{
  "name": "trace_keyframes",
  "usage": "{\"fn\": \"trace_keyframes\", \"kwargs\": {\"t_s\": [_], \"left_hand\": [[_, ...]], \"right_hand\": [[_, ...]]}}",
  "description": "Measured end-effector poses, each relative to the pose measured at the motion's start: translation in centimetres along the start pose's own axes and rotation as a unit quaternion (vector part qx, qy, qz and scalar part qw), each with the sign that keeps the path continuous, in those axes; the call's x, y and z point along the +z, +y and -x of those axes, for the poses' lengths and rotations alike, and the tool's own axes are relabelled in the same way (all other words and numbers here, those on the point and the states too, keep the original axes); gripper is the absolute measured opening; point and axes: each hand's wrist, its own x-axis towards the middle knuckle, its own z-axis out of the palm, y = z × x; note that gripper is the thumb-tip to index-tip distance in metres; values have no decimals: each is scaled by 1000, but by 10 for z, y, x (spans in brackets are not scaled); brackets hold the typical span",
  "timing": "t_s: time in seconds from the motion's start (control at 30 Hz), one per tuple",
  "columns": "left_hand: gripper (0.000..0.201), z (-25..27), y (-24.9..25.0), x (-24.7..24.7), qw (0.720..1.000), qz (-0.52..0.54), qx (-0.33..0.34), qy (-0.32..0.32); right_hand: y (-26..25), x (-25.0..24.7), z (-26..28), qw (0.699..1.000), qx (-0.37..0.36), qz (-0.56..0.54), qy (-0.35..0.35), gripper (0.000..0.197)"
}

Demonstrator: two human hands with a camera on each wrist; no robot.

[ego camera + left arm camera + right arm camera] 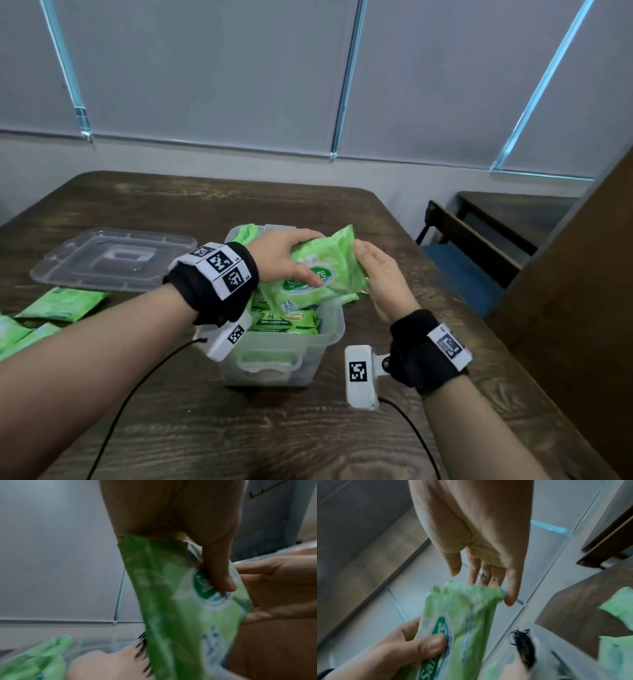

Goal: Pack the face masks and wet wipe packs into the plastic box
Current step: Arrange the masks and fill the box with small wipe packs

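A clear plastic box (334, 337) stands mid-table with several green wet wipe packs (284, 320) inside. Over it my left hand (284, 257) grips a larger green wet wipe pack (325, 274), thumb on its label and fingers over the far edge. My right hand (380, 274) is flat, its straight fingers touching the pack's right end. The left wrist view shows the thumb (219, 574) pressing the pack (171, 601), with a pale item bearing black marks (111, 662) below in the box. In the right wrist view the right hand's fingertips (510, 599) meet the crimped end of the pack (464, 608).
The box's clear lid (113, 260) lies on the table to the left. Several loose green packs (65, 303) lie at the table's left edge. A dark bench (479, 246) stands beyond the right edge, and a brown panel (582, 291) rises at the right.
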Motion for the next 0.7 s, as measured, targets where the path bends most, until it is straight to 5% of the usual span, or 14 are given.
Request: {"fn": "trace_keyframes", "kwargs": {"t_s": [0.1,0.2,0.33,0.4,0.53,0.7], "left_hand": [[79,-17,-18,-5,991,-125,-57,-6],[77,-36,-29,9,944,-294,-100,-106],[77,-61,-36,42,914,-365,-87,-157],[86,-70,-44,55,905,-390,-75,-151],[135,-78,-63,75,891,-420,-112,-129],[133,-95,-75,85,887,-423,-77,-166]], "right_hand": [[24,-21,-2,990,91,86,59,22],[57,-41,4,972,173,129,94,25],[94,-57,4,954,244,157,77,23],[110,-67,-3,947,260,178,59,23],[137,-96,-30,935,256,243,45,22],[161,-143,-77,897,253,356,60,35]]}}
